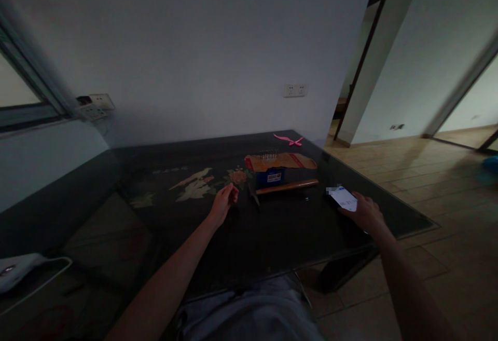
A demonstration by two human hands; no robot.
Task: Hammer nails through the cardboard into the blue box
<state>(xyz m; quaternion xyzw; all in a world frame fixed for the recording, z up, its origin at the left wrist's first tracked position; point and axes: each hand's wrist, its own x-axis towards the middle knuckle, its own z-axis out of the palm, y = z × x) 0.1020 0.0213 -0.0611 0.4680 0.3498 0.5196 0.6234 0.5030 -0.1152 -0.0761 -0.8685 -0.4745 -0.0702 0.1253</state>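
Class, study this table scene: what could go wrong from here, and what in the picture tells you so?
1. The left hand is close to the head end of the hammer, so knuckles might knock it.
2. The right hand is at the phone, toward the table's right side; a careless sweep could send it off.
3. The cardboard extends rightward past the blue box; a bump might unsettle it.

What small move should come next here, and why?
Probably lift the right hand off the phone: its screen is lit and it appears to rest on the table, while the hammer lies unheld near the left hand.
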